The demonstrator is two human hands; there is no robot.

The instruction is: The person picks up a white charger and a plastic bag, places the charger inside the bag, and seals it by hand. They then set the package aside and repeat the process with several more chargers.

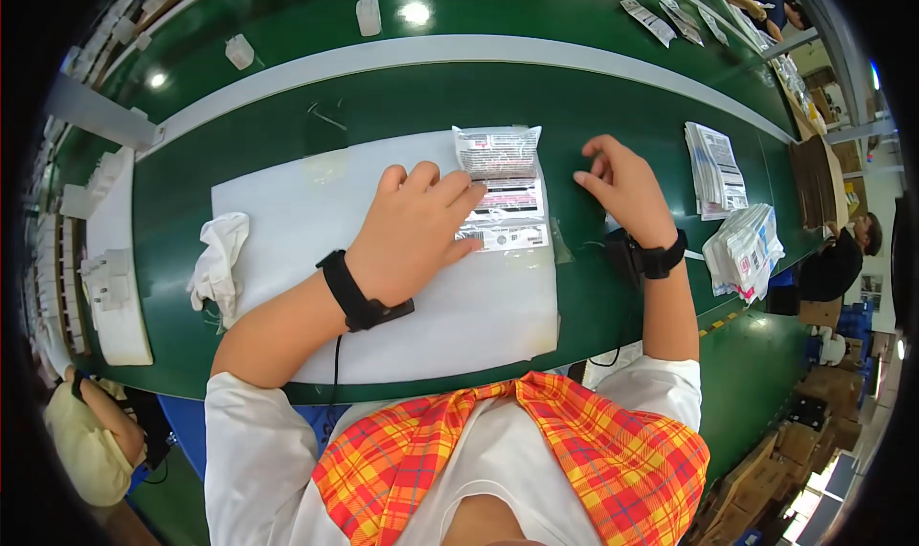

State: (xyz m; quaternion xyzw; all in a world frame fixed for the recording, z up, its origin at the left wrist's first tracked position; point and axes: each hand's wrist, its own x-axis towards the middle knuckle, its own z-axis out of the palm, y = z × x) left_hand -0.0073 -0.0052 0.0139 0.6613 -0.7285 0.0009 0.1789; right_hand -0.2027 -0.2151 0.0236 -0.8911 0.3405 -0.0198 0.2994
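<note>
Left hand (410, 228), fingers spread, overlaps the packet (514, 197); right hand (624, 190) curls loosely, thumb and fingertips apart.

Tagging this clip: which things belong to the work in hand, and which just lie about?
Work in hand:
printed packet, left hand over it
white sheet beneath
packet piles at right, likely

Apparently lying about:
crumpled white cloth
white blocks at back

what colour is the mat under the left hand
The mat under the left hand is white; it shows best in the head view.
</note>
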